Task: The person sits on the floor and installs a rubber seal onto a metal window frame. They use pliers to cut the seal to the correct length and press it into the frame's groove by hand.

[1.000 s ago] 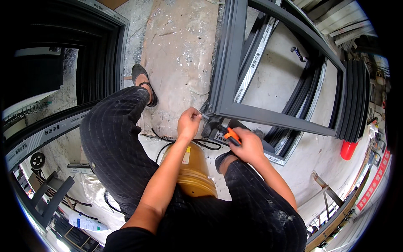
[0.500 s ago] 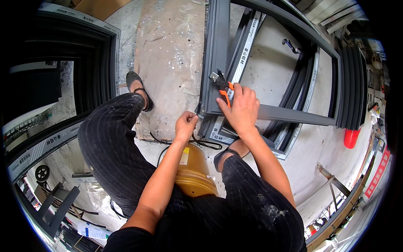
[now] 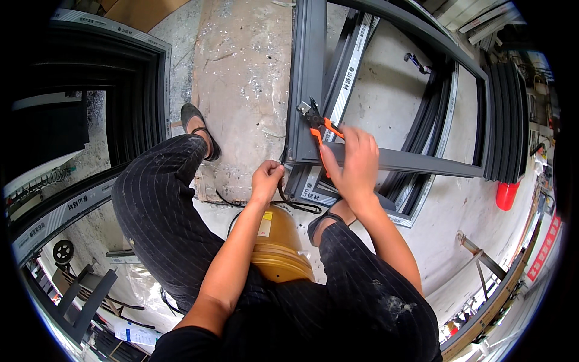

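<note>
My right hand is around the spread orange handles of a pair of cutters, fingers on one handle and thumb by the other. Their dark head and silver jaw lie over the corner area of a grey metal frame. Close to that corner, on its near left side, my left hand is closed in a pinch on a thin black strip. The strip runs up along the frame's outer edge, and a loose black length loops below the hand. Fingertips hide the exact grip.
A yellow-brown bucket stands between my legs. More dark frames stack at the left, and others lie beneath the grey frame. A worn board covers the floor ahead. A red container sits at the right.
The cutters' handles have spread wider, and my right hand has shifted slightly right and down. The cutters' head has moved slightly left. My left hand stays in place, pinching.
</note>
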A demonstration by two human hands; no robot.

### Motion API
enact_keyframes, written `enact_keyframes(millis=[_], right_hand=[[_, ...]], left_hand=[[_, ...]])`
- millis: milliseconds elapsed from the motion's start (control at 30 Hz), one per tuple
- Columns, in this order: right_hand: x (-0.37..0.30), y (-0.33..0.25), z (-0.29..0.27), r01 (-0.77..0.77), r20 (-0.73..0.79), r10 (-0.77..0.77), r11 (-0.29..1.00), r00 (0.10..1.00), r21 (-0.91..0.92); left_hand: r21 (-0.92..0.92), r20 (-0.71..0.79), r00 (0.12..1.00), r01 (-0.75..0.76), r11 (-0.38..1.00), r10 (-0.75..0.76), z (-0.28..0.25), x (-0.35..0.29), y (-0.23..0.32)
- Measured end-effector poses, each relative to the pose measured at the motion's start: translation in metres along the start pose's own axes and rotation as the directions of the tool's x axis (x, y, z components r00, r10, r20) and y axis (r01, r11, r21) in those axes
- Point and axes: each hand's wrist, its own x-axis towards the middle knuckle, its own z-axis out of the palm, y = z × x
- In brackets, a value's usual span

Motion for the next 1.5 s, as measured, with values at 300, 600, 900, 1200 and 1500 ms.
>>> enact_keyframes(millis=[300, 600, 900, 1200, 1500], right_hand=[[-0.104, 0.0, 0.041, -0.464, 0.67, -0.069, 0.669, 0.74, 0.58], [-0.115, 0.002, 0.066, -0.814, 0.812, 0.118, 0.211, 0.571, 0.541], [-0.118, 0.007, 0.078, -0.938, 0.941, 0.064, -0.084, 0.332, 0.337], [-0.116, 0.009, 0.079, -0.944, 0.976, -0.072, -0.277, 0.207, 0.18], [-0.111, 0.012, 0.073, -0.924, 0.977, -0.102, -0.355, 0.187, 0.14]], left_hand=[[-0.137, 0.021, 0.989, 0.149, 0.979, -0.147, 0.012, -0.014, 0.025], [0.095, -0.073, 0.997, 0.021, 0.995, -0.014, 0.005, -0.002, 0.028], [0.038, 0.061, 0.998, 0.03, 0.999, -0.032, 0.02, 0.037, 0.025], [0.064, -0.005, 0.999, 0.032, 0.997, -0.032, 0.024, 0.041, 0.023], [0.163, 0.076, 0.997, -0.036, 0.986, 0.024, 0.008, 0.033, 0.019]])
